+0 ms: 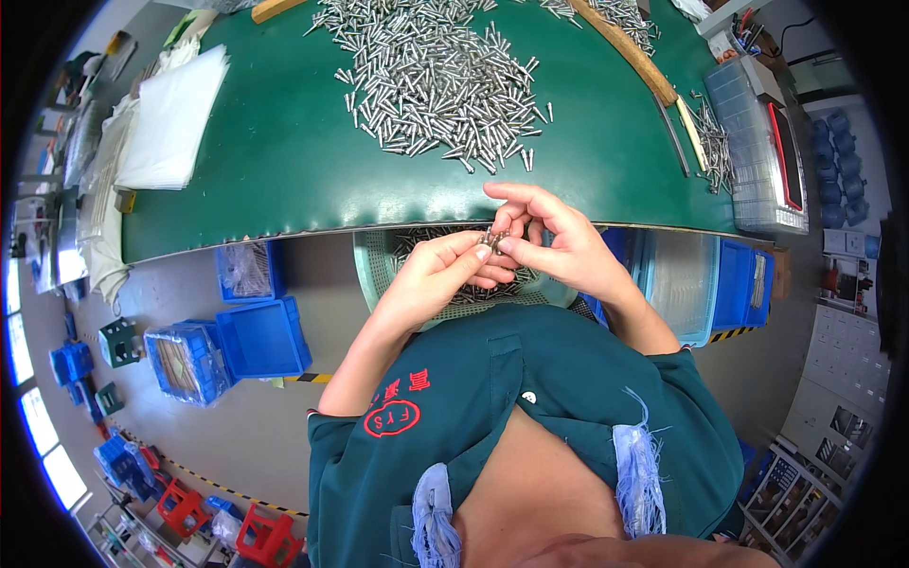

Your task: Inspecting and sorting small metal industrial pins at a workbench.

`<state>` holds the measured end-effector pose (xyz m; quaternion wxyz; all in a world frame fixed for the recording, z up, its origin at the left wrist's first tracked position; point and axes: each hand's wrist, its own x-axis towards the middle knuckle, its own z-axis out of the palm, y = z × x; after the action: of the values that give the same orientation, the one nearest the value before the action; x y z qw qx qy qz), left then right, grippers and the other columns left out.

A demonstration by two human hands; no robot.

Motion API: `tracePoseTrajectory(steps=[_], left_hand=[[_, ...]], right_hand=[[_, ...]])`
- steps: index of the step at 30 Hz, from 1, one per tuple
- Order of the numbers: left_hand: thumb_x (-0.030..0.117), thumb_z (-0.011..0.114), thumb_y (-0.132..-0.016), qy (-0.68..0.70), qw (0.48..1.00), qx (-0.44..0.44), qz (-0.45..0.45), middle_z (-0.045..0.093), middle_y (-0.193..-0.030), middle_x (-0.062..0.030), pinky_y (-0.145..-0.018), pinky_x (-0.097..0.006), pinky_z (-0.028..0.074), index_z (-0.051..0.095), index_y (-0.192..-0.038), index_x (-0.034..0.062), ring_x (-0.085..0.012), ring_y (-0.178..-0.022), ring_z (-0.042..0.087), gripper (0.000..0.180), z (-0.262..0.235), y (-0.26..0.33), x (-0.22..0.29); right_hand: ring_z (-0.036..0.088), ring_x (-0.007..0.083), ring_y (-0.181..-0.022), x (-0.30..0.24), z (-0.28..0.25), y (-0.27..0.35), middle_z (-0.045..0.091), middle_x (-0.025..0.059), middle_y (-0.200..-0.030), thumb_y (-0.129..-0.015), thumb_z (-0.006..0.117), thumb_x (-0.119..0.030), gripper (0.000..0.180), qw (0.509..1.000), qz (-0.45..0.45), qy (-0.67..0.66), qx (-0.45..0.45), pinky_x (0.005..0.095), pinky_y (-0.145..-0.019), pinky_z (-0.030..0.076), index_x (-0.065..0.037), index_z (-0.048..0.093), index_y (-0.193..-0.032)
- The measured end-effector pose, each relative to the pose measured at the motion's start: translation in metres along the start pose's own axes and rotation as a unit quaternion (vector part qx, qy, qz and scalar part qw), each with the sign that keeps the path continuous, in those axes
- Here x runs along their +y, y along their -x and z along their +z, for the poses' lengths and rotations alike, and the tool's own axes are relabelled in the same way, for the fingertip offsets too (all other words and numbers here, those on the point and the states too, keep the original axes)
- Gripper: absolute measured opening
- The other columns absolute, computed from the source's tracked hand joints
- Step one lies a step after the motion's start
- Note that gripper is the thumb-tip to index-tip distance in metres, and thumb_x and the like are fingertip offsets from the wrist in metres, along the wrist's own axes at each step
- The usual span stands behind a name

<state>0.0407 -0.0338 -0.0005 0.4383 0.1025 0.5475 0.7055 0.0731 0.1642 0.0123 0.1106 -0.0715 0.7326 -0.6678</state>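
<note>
My left hand (437,269) and my right hand (559,244) meet just off the table's near edge, fingertips almost touching. Between them are a few small metal pins (491,240), pinched by both thumbs and fingers; their exact shape is partly covered. Right under the hands, a pale green plastic basket (377,275) holds many similar metal parts, partly hidden by my hands. Beyond, a big heap of small silvery pins (445,90) spreads over the green table top (275,151).
Wooden strips (630,52) border the heap on the right, beside loose longer metal rods (712,151) and a clear plastic case (757,142). White sheets (172,118) lie at the left. Blue bins (263,338) stand on the floor at left; a light-blue basket (684,284) is at right.
</note>
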Motion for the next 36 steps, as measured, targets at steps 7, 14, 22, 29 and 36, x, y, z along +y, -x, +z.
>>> tracePoseTrajectory(steps=[7, 14, 22, 29, 36], left_hand=[[0.014, 0.044, -0.098, -0.034, 0.999, -0.006, 0.004, 0.066, -0.103, -0.0098, -0.083, -0.028, 0.051, 0.056, -0.119, -0.0030, -0.0172, -0.096, 0.064, 0.029, 0.000, -0.001, -0.001], [0.008, 0.052, -0.094, -0.148, 0.989, 0.020, -0.006, 0.066, -0.101, -0.0088, -0.081, -0.025, 0.051, 0.057, -0.117, -0.0033, -0.0130, -0.094, 0.063, 0.026, -0.003, -0.001, 0.000], [0.009, 0.061, -0.088, -0.059, 0.998, -0.006, 0.000, 0.069, -0.098, -0.0112, -0.083, -0.028, 0.052, 0.059, -0.113, -0.0049, -0.0148, -0.094, 0.065, 0.028, -0.003, 0.012, 0.017], [0.005, 0.053, -0.093, -0.086, 0.995, 0.036, 0.047, 0.067, -0.100, -0.0141, -0.082, -0.028, 0.052, 0.057, -0.116, -0.0060, -0.0174, -0.092, 0.065, 0.026, -0.014, 0.013, 0.017], [0.007, 0.053, -0.094, -0.153, 0.977, 0.114, 0.100, 0.067, -0.100, -0.0125, -0.082, -0.027, 0.051, 0.059, -0.114, -0.0055, -0.0138, -0.088, 0.063, 0.024, -0.023, 0.010, 0.021]], right_hand=[[0.057, 0.0105, -0.075, -0.002, 0.002, -0.001, 0.060, 0.0027, -0.090, -0.084, 0.064, -0.007, 0.026, 0.991, -0.076, 0.105, 0.014, 0.0236, -0.063, 0.046, -0.006, 0.065, -0.109], [0.061, 0.0132, -0.079, 0.000, 0.005, -0.003, 0.062, 0.0041, -0.085, -0.084, 0.065, -0.009, 0.011, 0.964, -0.139, 0.225, 0.020, 0.0258, -0.065, 0.048, -0.004, 0.067, -0.093], [0.059, 0.0112, -0.078, 0.014, 0.004, 0.005, 0.062, 0.0047, -0.093, -0.094, 0.056, -0.019, 0.020, 0.883, 0.166, -0.439, -0.007, 0.0238, -0.068, 0.050, -0.003, 0.060, -0.105], [0.058, 0.0096, -0.076, 0.020, 0.007, 0.006, 0.062, 0.0023, -0.091, -0.094, 0.055, -0.019, 0.020, 0.825, 0.207, -0.525, -0.023, 0.0228, -0.066, 0.051, -0.003, 0.059, -0.106], [0.057, 0.0093, -0.079, 0.002, 0.008, 0.006, 0.060, 0.0003, -0.088, -0.089, 0.062, -0.013, 0.016, 0.997, 0.045, -0.050, -0.049, 0.0228, -0.071, 0.047, -0.004, 0.065, -0.102]])
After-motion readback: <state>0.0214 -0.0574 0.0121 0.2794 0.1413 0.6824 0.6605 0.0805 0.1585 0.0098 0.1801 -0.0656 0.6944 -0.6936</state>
